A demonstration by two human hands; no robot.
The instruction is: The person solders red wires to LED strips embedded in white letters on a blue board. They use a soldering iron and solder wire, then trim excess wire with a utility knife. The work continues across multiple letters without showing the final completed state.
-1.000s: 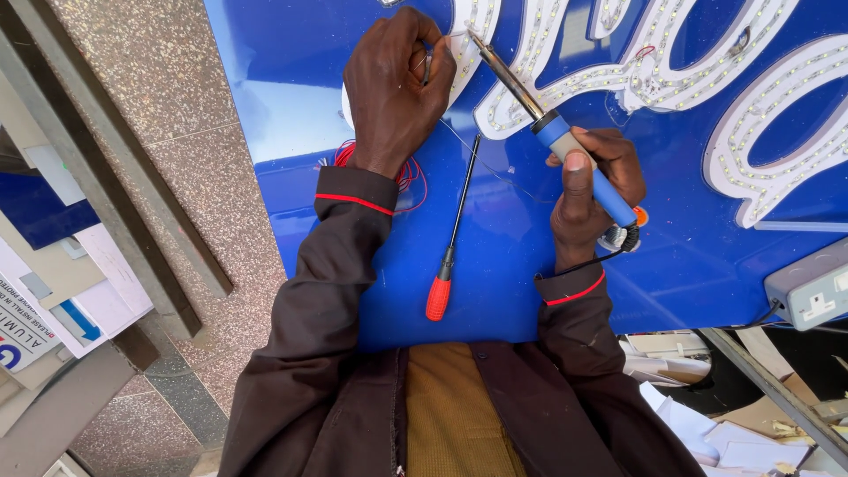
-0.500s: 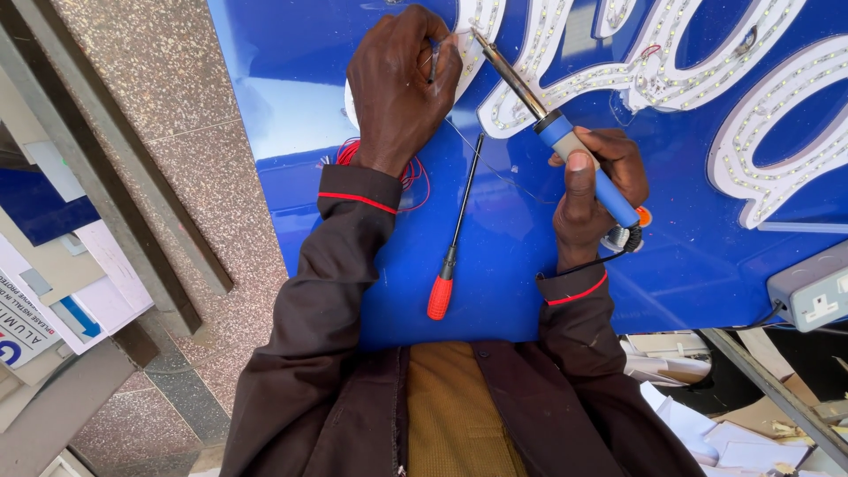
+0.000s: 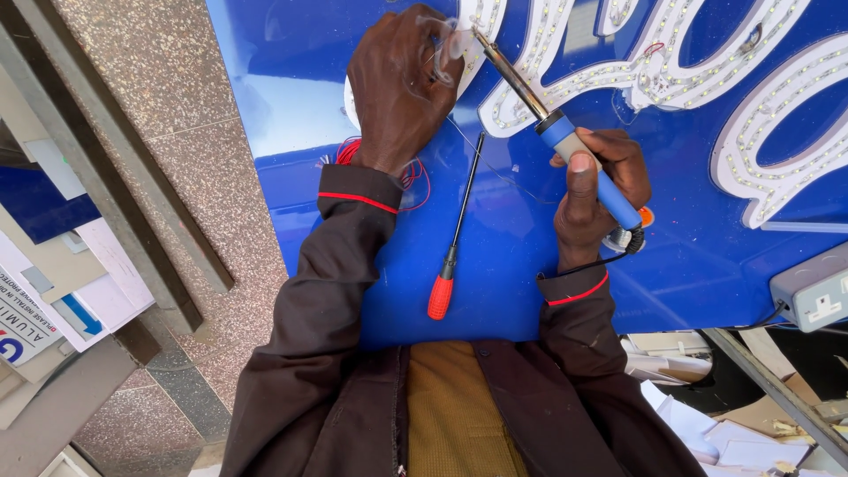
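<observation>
Smoke (image 3: pixel 442 31) now curling at the iron (image 3: pixel 565 141) tip, absent a moment ago: solder melting at the letter (image 3: pixel 495 115) edge. Left hand (image 3: pixel 397 84) pinched on wire there. Right hand (image 3: pixel 596 190) wrapped around iron; screwdriver (image 3: pixel 452 256) lying between, untouched.

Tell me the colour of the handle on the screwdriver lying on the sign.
Red, on the screwdriver with its dark shaft, seen in the head view.

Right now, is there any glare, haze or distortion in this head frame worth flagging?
Head view: daylight glare washes the blue sign panel pale beside the left hand; a wisp of smoke hazes the soldering iron tip; wide-angle bending curves the frame edges; the right hand and red-handled screwdriver stay sharp.
</observation>
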